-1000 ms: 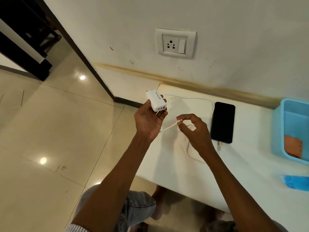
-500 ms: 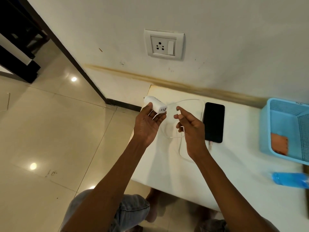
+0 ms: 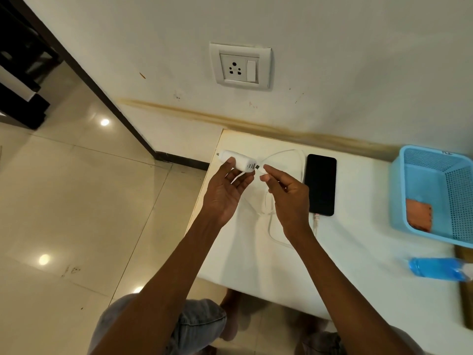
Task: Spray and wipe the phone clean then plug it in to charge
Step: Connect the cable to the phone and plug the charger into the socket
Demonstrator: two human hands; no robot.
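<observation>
left hand grips charger, right hand pinches cable plug at its 3 o'clock, so line it up square and don't force it

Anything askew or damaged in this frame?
Nothing damaged. The blue spray bottle lies on its side on the white table. A brownish stain streak runs along the wall just above the table. The black phone lies flat, white cable looped beside it.

Stained white wall; glossy tiled floor
</observation>
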